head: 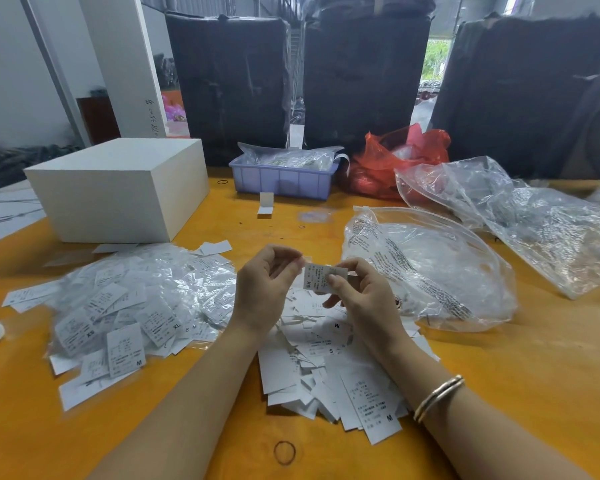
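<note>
Both hands are raised over the surface with one label between them; the right hand pinches it, thumb on its face and fingers curled behind; the left hand is curled too, thumb and forefinger nipping the label's left edge, though blur makes that contact less sure. Under them lies a loose pile of labels; a bagged heap sits to the left, a clear bag to the right, a white box farther back. My worry: both hands hold by the edges only, so a slip would drop this XS label among the mixed sizes below, where I would lose it; a hard pull might tear it.
</note>
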{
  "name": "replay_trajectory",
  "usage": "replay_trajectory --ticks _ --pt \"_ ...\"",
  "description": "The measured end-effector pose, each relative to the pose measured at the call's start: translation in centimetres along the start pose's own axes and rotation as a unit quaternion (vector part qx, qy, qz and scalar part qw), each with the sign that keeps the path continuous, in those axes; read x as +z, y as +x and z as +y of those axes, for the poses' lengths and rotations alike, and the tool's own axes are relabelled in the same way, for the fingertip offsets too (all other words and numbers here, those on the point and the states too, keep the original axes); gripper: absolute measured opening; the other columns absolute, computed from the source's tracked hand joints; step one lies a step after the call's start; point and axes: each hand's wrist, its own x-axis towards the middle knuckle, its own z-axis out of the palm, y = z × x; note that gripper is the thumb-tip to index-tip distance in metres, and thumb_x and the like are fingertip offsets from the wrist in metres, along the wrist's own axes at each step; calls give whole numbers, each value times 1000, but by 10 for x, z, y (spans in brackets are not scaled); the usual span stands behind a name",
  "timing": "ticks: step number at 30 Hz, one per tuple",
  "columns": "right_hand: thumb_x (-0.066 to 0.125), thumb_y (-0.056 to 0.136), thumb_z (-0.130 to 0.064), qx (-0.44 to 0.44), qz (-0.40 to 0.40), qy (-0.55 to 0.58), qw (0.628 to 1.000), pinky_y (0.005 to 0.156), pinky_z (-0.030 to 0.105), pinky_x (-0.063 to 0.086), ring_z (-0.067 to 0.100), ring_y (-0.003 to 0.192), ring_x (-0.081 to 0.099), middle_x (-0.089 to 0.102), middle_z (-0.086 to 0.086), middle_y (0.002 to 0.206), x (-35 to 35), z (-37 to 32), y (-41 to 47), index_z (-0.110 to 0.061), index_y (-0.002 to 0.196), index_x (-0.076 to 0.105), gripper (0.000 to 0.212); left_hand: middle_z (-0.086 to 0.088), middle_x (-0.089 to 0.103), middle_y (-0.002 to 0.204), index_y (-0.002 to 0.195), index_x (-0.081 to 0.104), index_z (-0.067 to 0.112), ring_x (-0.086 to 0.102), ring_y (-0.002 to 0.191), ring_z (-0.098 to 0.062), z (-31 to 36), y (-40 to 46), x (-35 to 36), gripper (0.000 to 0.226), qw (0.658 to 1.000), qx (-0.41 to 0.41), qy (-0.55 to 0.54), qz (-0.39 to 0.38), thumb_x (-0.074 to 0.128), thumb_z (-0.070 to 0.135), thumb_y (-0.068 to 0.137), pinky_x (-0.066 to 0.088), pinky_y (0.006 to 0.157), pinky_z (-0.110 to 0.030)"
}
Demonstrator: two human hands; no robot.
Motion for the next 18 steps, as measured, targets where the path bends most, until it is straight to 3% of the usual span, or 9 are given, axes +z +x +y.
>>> replay_trajectory --ticks 5,9,11,14,16,18 --pt "51 93 -3 -21 -24 -65 997 52 20 47 3 55 59 66 5 70 1 -1 -1 -9 90 60 11 6 68 78 88 65 22 64 70 0 1 -1 0 7 997 -43 -10 -63 64 16 87 50 62 -14" --pt "51 93 -6 -32 8 -110 993 60 38 47 16 63 57 64 6 72 -2 0 0 -8 99 64 15 5 73 79 97 65 21 68 78 -5 4 -2 1 21 985 -92 -57 -135 68 6 83 51 67 -15" --pt "49 95 -7 -38 2 -131 991 71 37 47 20 76 60 67 8 87 -3 -2 0 -11 110 64 22 1 73 81 97 65 21 69 81 -9 6 -2 1 27 983 -101 -60 -143 68 -2 82 53 70 -18" --pt "41 99 -14 -36 -76 -169 982 95 21 39 9 111 52 59 1 120 -3 -6 0 -14 132 50 34 -3 72 82 99 64 16 69 80 -10 7 -3 1 26 981 -107 -72 -145 68 -3 81 53 70 -18" --pt "38 100 -19 -20 -127 -168 977 101 18 32 1 118 43 51 -7 127 -1 -8 -2 -17 140 39 40 -3 73 84 101 64 12 70 81 -11 8 -3 0 25 980 -110 -77 -145 69 0 80 53 69 -17" --pt "34 101 -25 -4 -159 -158 975 110 24 26 -1 126 34 43 -9 137 0 -9 -3 -19 145 28 44 -5 74 86 102 64 11 71 83 -14 8 -2 -2 24 981 -111 -74 -144 70 2 80 53 69 -18"
